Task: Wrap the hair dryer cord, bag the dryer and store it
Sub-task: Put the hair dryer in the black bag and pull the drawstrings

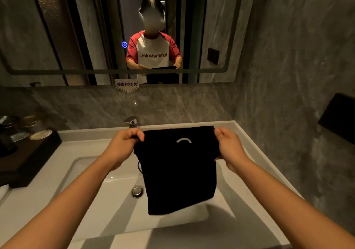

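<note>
A black drawstring bag with a small white arc logo hangs over the white sink basin. My left hand pinches its top left corner, and a thin black drawstring dangles just below that hand. My right hand grips the top right corner, so the bag's top edge is stretched flat between both hands. The bag looks flat and limp. No hair dryer or cord is visible anywhere in the head view.
A chrome faucet stands behind the bag and a drain plug sits in the basin. A dark wooden tray with cups and tins is on the left counter. A mirror and a black wall box are nearby.
</note>
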